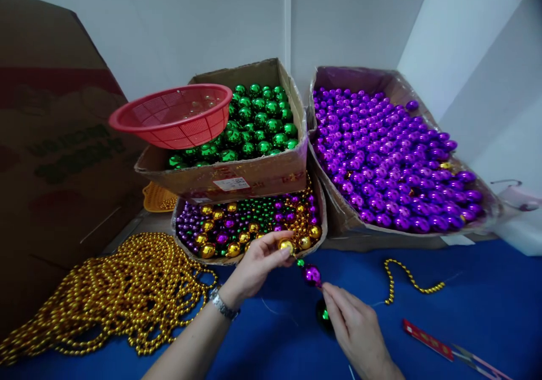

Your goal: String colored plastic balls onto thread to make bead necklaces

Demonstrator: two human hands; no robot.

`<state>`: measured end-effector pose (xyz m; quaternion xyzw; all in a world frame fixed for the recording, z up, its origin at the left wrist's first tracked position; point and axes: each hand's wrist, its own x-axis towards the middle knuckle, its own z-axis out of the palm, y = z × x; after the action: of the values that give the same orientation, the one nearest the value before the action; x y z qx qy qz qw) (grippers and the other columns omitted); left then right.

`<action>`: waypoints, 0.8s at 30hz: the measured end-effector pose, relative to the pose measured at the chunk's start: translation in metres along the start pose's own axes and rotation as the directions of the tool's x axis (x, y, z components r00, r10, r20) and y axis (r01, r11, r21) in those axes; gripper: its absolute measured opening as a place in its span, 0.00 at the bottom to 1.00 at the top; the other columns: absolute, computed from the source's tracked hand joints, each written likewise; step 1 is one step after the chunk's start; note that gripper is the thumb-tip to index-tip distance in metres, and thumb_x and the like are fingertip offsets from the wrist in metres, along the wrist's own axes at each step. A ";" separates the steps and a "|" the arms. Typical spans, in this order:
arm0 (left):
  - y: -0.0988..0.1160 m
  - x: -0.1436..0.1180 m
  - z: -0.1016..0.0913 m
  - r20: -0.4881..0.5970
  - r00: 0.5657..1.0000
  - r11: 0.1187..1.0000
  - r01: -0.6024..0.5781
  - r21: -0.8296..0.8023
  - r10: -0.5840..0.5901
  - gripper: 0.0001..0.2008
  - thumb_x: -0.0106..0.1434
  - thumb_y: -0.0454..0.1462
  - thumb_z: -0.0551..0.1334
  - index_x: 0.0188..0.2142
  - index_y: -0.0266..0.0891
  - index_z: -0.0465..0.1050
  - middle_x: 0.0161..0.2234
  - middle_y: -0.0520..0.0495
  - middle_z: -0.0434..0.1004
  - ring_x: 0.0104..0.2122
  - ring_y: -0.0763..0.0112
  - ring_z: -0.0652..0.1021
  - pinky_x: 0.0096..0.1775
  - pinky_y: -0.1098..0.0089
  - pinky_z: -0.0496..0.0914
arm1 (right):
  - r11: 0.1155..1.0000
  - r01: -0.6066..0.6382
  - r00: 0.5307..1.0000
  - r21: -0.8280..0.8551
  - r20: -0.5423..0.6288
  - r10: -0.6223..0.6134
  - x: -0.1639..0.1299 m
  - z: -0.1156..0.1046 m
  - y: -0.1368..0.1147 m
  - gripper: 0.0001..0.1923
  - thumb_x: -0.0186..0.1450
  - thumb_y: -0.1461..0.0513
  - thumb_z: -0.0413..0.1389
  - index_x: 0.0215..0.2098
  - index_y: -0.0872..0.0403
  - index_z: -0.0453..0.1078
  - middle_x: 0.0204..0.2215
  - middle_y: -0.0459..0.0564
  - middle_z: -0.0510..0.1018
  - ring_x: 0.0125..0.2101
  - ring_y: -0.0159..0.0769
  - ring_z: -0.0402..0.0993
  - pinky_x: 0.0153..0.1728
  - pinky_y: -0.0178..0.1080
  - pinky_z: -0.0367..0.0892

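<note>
Low centre, the left hand (258,261) pinched a gold bead (287,245) and the right hand (353,326) pinched the purple bead (312,274), keeping their strand taut.

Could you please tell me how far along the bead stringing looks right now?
Done: a heap of gold bead strands lies on the blue table. In hand: the left hand pinches a gold ball, the right hand holds the string by a purple ball. Left: boxes of green balls and purple balls remain full.
</note>
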<state>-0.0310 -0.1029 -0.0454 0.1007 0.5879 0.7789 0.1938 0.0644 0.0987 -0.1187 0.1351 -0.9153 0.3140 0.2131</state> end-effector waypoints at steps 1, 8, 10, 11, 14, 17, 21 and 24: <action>0.000 -0.002 0.002 0.006 1.000 0.999 -0.005 0.033 0.005 0.19 0.57 0.36 0.65 0.49 0.37 0.69 0.37 0.45 0.74 0.33 0.70 0.76 0.39 0.68 0.71 | 1.000 -0.009 1.000 -0.008 0.002 0.009 0.001 -0.001 0.000 0.16 0.70 0.62 0.42 0.44 0.56 0.70 0.35 0.53 0.79 0.34 0.38 0.78 0.38 0.37 0.72; -0.004 -0.006 0.009 -0.049 0.999 1.000 -0.015 -0.019 0.014 0.17 0.56 0.36 0.66 0.44 0.38 0.66 0.37 0.47 0.71 0.35 0.69 0.76 0.41 0.63 0.71 | 0.979 -0.206 0.975 0.000 0.088 0.205 0.007 -0.007 -0.010 0.14 0.70 0.59 0.39 0.45 0.55 0.64 0.33 0.53 0.78 0.33 0.37 0.77 0.29 0.34 0.72; -0.005 -0.007 0.009 -0.061 0.998 1.000 -0.027 0.003 0.027 0.17 0.54 0.35 0.67 0.43 0.37 0.67 0.36 0.47 0.72 0.35 0.70 0.76 0.41 0.64 0.71 | 0.985 -0.170 0.983 0.014 0.077 0.168 0.007 -0.007 -0.010 0.15 0.71 0.60 0.38 0.43 0.54 0.64 0.31 0.53 0.76 0.32 0.37 0.76 0.30 0.35 0.72; -0.006 -0.007 0.009 -0.061 0.998 1.000 -0.021 0.002 0.021 0.18 0.54 0.35 0.68 0.43 0.37 0.67 0.36 0.47 0.72 0.34 0.70 0.76 0.40 0.65 0.71 | 0.989 -0.148 0.987 0.023 0.069 0.146 0.006 -0.006 -0.009 0.15 0.71 0.60 0.37 0.42 0.54 0.65 0.31 0.53 0.75 0.31 0.37 0.76 0.30 0.35 0.71; -0.007 -0.008 0.009 -0.061 0.998 0.999 0.012 -0.045 -0.015 0.17 0.55 0.36 0.67 0.42 0.37 0.67 0.37 0.47 0.72 0.33 0.70 0.76 0.39 0.65 0.72 | 0.993 -0.105 0.994 0.047 0.038 0.103 0.004 -0.004 -0.005 0.16 0.71 0.60 0.37 0.43 0.54 0.66 0.32 0.53 0.72 0.29 0.35 0.74 0.30 0.34 0.70; -0.006 -0.011 0.009 -0.078 0.997 0.998 -0.002 -0.055 -0.002 0.16 0.55 0.36 0.67 0.42 0.37 0.67 0.36 0.47 0.72 0.33 0.71 0.76 0.39 0.65 0.72 | 0.990 -0.109 0.994 0.090 0.038 0.106 0.003 -0.005 -0.002 0.15 0.71 0.60 0.40 0.44 0.54 0.67 0.33 0.52 0.71 0.28 0.33 0.73 0.30 0.33 0.69; -0.004 -0.013 0.008 -0.098 0.995 0.999 -0.005 -0.054 0.000 0.16 0.54 0.36 0.67 0.42 0.37 0.68 0.36 0.48 0.72 0.33 0.70 0.76 0.39 0.65 0.73 | 0.971 -0.169 0.985 0.170 0.071 0.159 0.003 -0.008 -0.006 0.12 0.70 0.59 0.44 0.39 0.52 0.68 0.30 0.49 0.71 0.30 0.35 0.72 0.31 0.33 0.67; -0.003 -0.013 0.007 -0.106 0.994 0.997 0.012 -0.081 -0.020 0.15 0.55 0.37 0.67 0.41 0.37 0.68 0.36 0.47 0.73 0.32 0.70 0.77 0.38 0.65 0.73 | 0.966 -0.157 0.988 0.206 0.037 0.152 0.004 -0.009 -0.009 0.13 0.70 0.59 0.43 0.38 0.52 0.68 0.30 0.50 0.71 0.31 0.35 0.71 0.31 0.34 0.67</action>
<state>-0.0159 -0.1021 -0.0449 0.0463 0.5663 0.8047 0.1724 0.0667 0.0975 -0.1057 0.0883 -0.8874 0.4221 0.1629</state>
